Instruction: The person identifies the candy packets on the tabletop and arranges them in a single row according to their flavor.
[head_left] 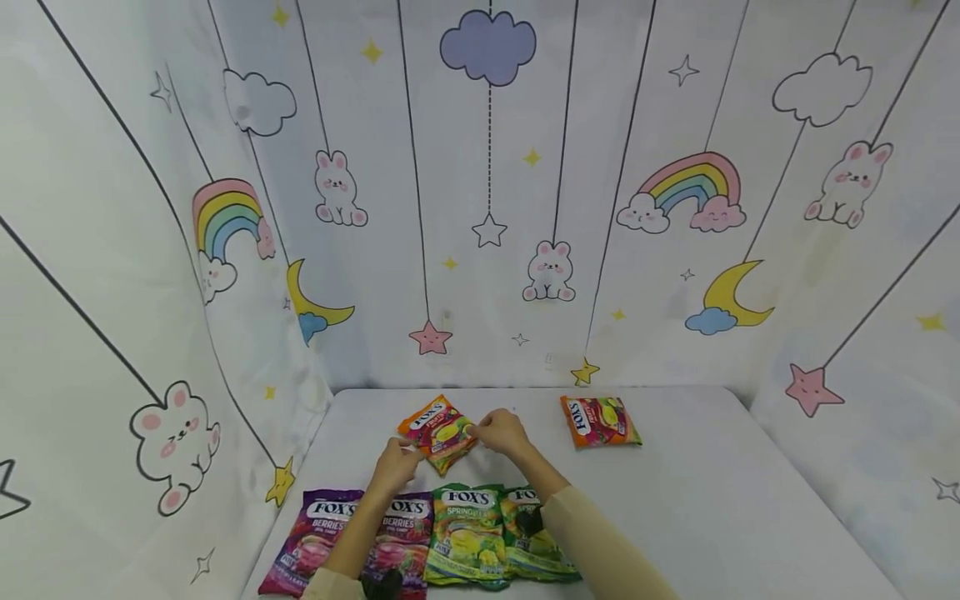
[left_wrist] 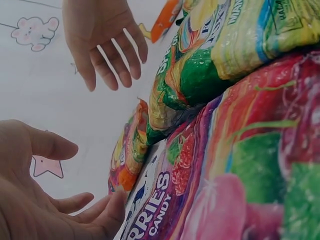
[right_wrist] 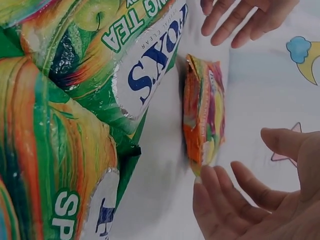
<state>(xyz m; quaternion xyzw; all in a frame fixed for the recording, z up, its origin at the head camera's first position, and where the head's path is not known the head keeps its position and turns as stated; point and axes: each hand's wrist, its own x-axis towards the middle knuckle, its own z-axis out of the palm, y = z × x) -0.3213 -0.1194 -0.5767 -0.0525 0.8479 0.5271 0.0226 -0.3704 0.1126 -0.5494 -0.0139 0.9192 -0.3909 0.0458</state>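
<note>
A small orange Fox's candy bag (head_left: 442, 433) lies tilted on the white table, between both hands. My left hand (head_left: 394, 468) is at its lower left edge, and in the left wrist view that hand (left_wrist: 50, 200) has its thumb and fingers spread, fingertips beside the bag (left_wrist: 127, 155). At the opposite edge is my right hand (head_left: 504, 432). The right wrist view has this hand (right_wrist: 255, 195) with thumb apart and fingertips right at the end of the orange bag (right_wrist: 205, 110). Purple Berries bags (head_left: 311, 533) and green Spring Tea bags (head_left: 467, 533) lie under the forearms.
A second small orange Fox's bag (head_left: 600, 421) lies at the back right of the table (head_left: 720, 500). The purple and green bags form a row along the front. Behind the table hangs a white cloth (head_left: 480, 300) printed with bunnies, stars and rainbows.
</note>
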